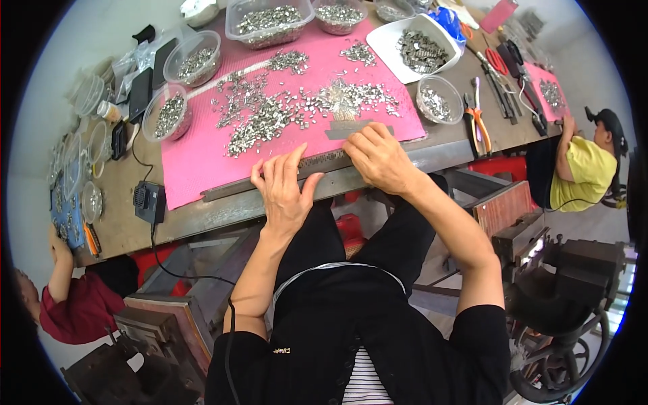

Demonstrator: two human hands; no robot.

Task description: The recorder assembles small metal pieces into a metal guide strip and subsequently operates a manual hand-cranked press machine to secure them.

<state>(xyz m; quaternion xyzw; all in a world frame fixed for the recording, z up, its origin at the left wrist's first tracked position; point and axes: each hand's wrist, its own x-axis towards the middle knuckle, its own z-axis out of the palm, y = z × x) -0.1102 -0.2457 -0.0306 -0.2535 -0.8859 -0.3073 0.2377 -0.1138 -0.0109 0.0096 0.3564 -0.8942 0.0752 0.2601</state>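
My left hand [282, 190] is open, with its fingers spread and their tips at a long dark metal bar [233, 190] along the table's front edge. To the right, my right hand [379, 159] is closed, its fingertips bent down at the bar. Whatever they pinch is hidden. Between the hands, the bar shows a row of small toothed pieces or slots [322, 160]. Just beyond lies a flat grey metal plate [344, 129]. Many small shiny metal pieces [266, 121] are heaped loosely on the pink ribbed mat [192, 175] past my fingers.
Clear plastic tubs [181, 115] of metal pieces stand around the mat, with a white tray [398, 35] behind. Orange-handled pliers [480, 128] lie at right. A black adapter [148, 201] hangs its cable at left. Co-workers sit at left [81, 307] and right [586, 169].
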